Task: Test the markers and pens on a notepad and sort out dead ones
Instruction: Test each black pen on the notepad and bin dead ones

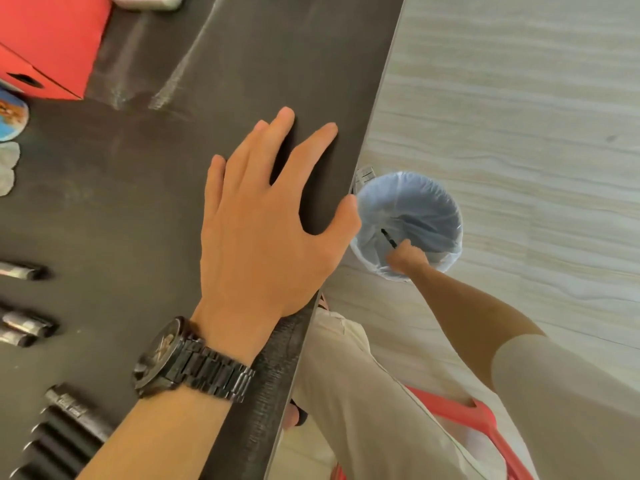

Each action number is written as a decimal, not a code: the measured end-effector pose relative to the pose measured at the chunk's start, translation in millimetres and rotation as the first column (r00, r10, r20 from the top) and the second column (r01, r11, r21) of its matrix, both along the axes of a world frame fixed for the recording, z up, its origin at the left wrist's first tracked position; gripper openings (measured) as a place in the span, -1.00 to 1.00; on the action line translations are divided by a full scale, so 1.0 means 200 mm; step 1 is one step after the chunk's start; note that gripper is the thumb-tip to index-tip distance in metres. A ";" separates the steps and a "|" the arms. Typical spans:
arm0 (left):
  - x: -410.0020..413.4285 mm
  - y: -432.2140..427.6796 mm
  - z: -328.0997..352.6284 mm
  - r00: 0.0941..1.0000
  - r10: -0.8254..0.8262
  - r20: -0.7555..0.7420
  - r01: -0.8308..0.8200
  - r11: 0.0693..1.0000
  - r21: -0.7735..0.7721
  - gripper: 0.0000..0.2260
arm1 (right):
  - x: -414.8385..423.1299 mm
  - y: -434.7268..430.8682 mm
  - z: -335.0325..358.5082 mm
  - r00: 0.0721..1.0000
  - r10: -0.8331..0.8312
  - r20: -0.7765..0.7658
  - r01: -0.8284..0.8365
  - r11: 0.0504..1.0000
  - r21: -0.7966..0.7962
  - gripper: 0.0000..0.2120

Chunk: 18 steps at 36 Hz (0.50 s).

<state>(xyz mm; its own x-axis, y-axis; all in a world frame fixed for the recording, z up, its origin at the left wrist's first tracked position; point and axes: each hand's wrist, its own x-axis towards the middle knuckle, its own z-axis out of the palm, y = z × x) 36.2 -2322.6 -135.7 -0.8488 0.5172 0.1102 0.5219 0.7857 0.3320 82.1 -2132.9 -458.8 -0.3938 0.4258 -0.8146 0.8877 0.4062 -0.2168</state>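
The left hand (263,233) lies flat on the dark table (242,64) near its right edge, palm down. Its fingers are straight and spread, the thumb reaches the table's edge, and it holds nothing. A black metal watch (166,358) sits on that wrist.

Left of the forearm, several dark markers (72,417) lie side by side. More marker ends (24,270) poke in from the left border; all are cut off and blurred, so caps and colours are hard to tell.

Below the table edge show beige trousers (363,393) and part of a red chair (485,420).

Farther down, the right hand (405,259) reaches to a round bin (446,209) lined with a clear bag. Its fingers are curled round a thin black pen (388,238), whose free end sticks out over the bin's mouth. The hand is small and seen from behind, so which fingers pinch the pen cannot be told.

At the table's far left stand a red box (52,39) and a round blue object (12,116), half out of view. Pale striped floor (519,98) lies beyond.
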 end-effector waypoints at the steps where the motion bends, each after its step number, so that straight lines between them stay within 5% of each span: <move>1: 0.00 0.00 0.00 1.000 0.002 0.002 -0.001 1.000 -0.002 -0.46 | 0.02 -0.02 -0.02 0.997 0.077 0.019 -0.077 0.997 0.020 -0.46; 7: 0.01 0.00 0.00 1.000 0.007 0.009 -0.007 1.000 -0.011 -0.45 | 0.08 -0.08 -0.01 0.960 0.276 0.056 -0.279 0.959 0.053 -0.57; 18: 0.02 0.00 -0.01 1.000 -0.004 0.025 0.004 1.000 -0.013 -0.46 | 0.17 -0.03 0.23 0.948 0.239 -0.211 -0.219 0.969 0.112 -0.66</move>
<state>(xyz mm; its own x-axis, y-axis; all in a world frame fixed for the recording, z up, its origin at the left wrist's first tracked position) 39.6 -2323.2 -136.7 -0.8490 0.5219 0.0829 0.5170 0.7878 0.3348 116.3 -2138.3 -413.1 -0.6551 0.3677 -0.6600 0.7023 0.6186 -0.3523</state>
